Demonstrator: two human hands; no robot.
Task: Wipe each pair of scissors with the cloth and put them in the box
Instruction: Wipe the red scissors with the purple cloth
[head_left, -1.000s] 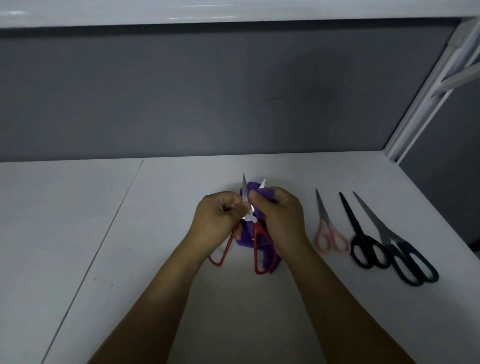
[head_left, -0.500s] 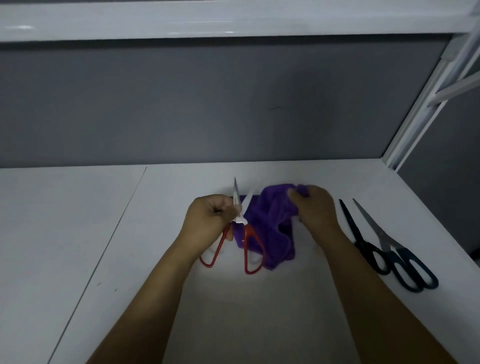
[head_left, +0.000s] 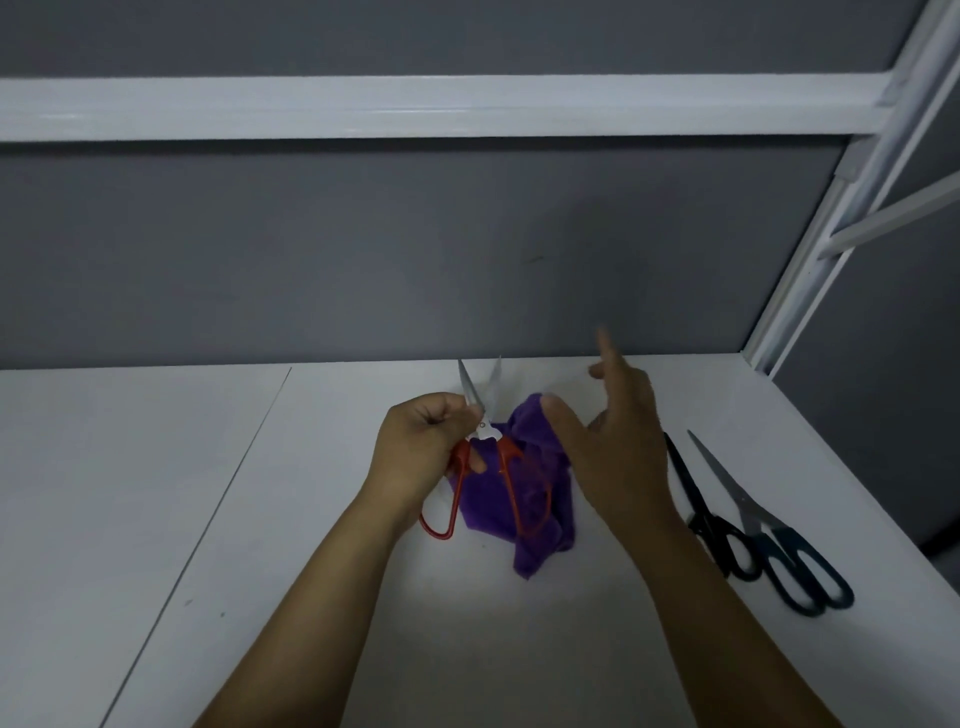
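Note:
My left hand (head_left: 423, 452) grips the red-handled scissors (head_left: 483, 431) near the pivot. Their blades are spread and point up and away, and the red loops hang toward me. Behind and beneath the handles, the purple cloth (head_left: 519, 525) lies bunched on the white table (head_left: 322, 519). My right hand (head_left: 613, 441) hovers just right of the cloth with fingers straight and spread. Its thumb touches the cloth's raised top edge. Black-handled scissors (head_left: 698, 506) and dark teal-handled scissors (head_left: 779, 545) lie to the right, blades pointing away. No box is in view.
A grey wall rises behind the table, with a white shelf (head_left: 415, 106) overhead. A white frame post (head_left: 831, 218) stands at the back right corner. A seam (head_left: 228, 488) in the tabletop runs down the left side.
My right hand drew the cloth off the blades to the right, then straightened its fingers. The pink scissors went out of sight behind it. My left hand kept hold of the red scissors.

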